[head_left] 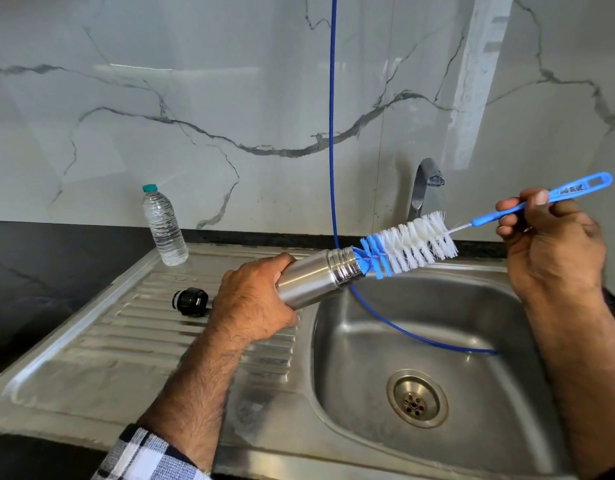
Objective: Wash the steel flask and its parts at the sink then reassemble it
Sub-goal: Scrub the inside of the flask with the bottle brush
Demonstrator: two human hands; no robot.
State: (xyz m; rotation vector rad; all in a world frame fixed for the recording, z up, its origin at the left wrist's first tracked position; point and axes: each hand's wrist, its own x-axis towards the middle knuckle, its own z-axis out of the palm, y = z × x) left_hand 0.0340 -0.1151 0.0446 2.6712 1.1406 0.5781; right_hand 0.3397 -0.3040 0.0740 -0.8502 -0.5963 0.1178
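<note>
Steel drainboard [91,358] carries water bottle [164,230], black cap [190,301].

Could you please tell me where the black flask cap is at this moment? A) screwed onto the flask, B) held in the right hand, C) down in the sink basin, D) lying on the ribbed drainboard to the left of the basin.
D: the black cap lies on the ribbed drainboard, just behind the left hand that holds the flask.

- Bright, even daylight filled the view.
- The marble wall [230,98] carried soft glare.
- Wide-angle bending curved the edges.
- Focus stayed mostly sharp.
</note>
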